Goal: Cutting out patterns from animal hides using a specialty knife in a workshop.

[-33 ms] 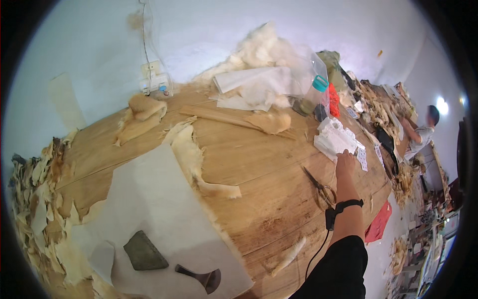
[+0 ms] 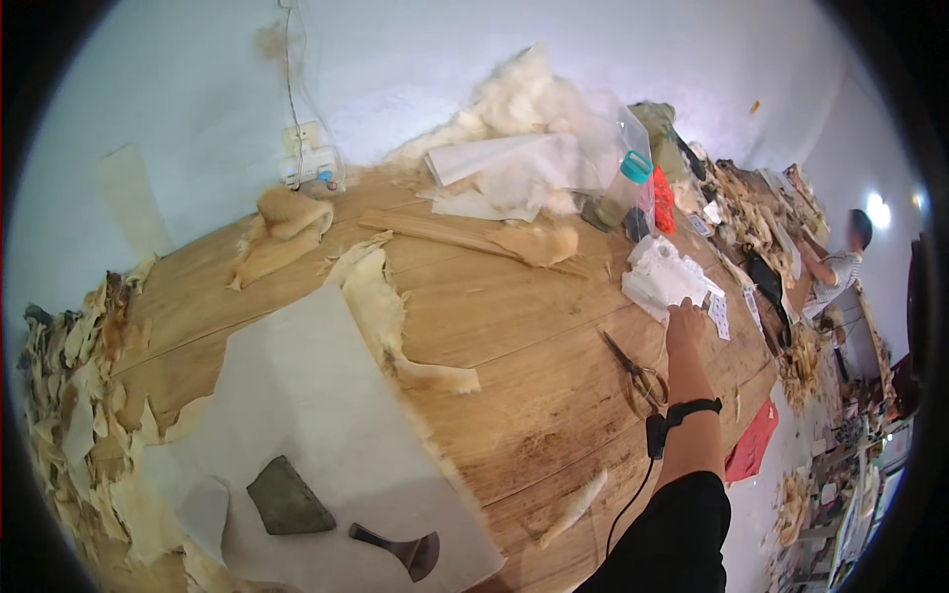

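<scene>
Head view: right hand [image 2: 686, 324] at right of centre in the frame, forearm entering from the lower edge, dark sleeve [image 2: 672, 534] and black strap [image 2: 692, 407] on it. Fingers bent downward against the near edge of a crumpled white bag [image 2: 657, 279]; whether they pinch it or only touch, cannot tell. Left hand out of view, its state unknown. Bag lies on the wooden table [image 2: 524, 346], right of centre; patterned card [image 2: 720, 316] just beside the hand on its right. Scissors [image 2: 633, 368] left of the forearm, apart from the hand, tips toward the upper left. Lower left: large pale sheet [image 2: 297, 395] bearing a dark grey stone [image 2: 289, 497] and a fan-shaped blade [image 2: 421, 556], the two apart. Upper centre: wooden strip [image 2: 435, 226] with a tan fur piece [image 2: 542, 243] at its right part; beyond, a fluffy pale heap [image 2: 514, 94]. Right of the heap: teal-lidded jar [image 2: 635, 168], red bag [image 2: 663, 203] near it. Upper right, farther off: another person in a striped top [image 2: 842, 267].
</scene>
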Available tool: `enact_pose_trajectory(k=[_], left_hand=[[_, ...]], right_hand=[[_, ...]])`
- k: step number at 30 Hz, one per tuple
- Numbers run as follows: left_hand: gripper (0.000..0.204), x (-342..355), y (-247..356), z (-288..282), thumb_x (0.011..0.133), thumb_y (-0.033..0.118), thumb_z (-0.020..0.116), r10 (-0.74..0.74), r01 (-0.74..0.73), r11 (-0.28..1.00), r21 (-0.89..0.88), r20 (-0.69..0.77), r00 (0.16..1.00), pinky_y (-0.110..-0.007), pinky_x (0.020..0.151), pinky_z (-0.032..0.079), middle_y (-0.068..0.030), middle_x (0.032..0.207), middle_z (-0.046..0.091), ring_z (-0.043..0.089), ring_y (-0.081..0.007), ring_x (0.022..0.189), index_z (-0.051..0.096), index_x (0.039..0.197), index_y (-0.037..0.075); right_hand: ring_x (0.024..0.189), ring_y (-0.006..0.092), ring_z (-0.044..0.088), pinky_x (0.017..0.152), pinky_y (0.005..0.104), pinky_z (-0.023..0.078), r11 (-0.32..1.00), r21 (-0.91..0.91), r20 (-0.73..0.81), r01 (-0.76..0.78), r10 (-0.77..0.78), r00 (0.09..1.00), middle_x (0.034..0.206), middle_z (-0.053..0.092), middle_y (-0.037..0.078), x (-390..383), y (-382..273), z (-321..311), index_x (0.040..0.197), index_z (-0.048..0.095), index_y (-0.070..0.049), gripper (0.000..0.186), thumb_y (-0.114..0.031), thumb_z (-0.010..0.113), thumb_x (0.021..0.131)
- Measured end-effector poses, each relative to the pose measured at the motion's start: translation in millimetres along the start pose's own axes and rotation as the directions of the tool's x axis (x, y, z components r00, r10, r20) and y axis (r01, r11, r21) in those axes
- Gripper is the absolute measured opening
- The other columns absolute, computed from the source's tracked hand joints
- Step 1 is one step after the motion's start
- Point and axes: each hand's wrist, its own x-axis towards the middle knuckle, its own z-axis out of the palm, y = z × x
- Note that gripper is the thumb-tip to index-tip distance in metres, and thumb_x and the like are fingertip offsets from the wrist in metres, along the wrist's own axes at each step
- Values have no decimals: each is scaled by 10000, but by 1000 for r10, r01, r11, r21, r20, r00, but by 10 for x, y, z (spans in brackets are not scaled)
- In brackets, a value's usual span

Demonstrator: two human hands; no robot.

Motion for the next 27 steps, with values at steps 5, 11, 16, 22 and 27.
enact_pose_trajectory(k=[5, 11, 16, 22, 27], left_hand=[[340, 1, 57, 53, 918, 93, 617, 90, -94, 994, -59, -60, 994, -350, 963, 482, -126, 1209, 631, 607, -221, 1106, 593, 1254, 42], [319, 16, 195, -77, 895, 51, 632, 211, -222, 968, -114, -99, 972, -362, 955, 486, -127, 1169, 640, 614, -230, 1077, 608, 1212, 31], [302, -262, 242, -369, 877, 16, 645, 266, -286, 946, -153, -140, 954, -372, 947, 489, -127, 1135, 648, 620, -237, 1052, 621, 1178, 21], [407, -794, 1954, 618, 914, 113, 741, 611, -85, 783, -616, 736, 293, -387, 980, 491, -147, 1281, 635, 624, -263, 1166, 602, 1287, 30], [168, -685, 1707, 406, 1040, 164, 591, 391, 205, 863, -462, 867, 311, -354, 881, 493, -43, 936, 643, 605, -147, 910, 612, 1139, 30]], right_hand=[[988, 277, 657, 850, 424, 529, 961, 162, -188, 223, -191, 963, 1103, 635, 95, -616, -561, -652, 1130, 720, -139, 291, -71, 619, 866], [938, 348, 650, 806, 447, 532, 646, 548, -216, 531, -504, 836, 1003, 624, 146, -1885, -1040, -1297, 1173, 712, -119, 382, 11, 588, 836], [879, 298, 650, 751, 382, 517, -280, 860, -499, 427, -637, 588, 986, 616, 118, -3095, -1633, -2253, 1131, 683, -98, 268, 12, 643, 889], [835, 214, 662, 692, 304, 526, -554, 832, -536, -7, -809, 241, 1001, 622, 86, -4099, -2184, -3411, 1108, 667, -68, 125, -75, 652, 983], [698, 205, 697, 614, 314, 576, -721, 480, -248, -499, -657, 712, 889, 688, 127, -4047, -2069, -3340, 1068, 550, -53, 77, -113, 581, 1029]])
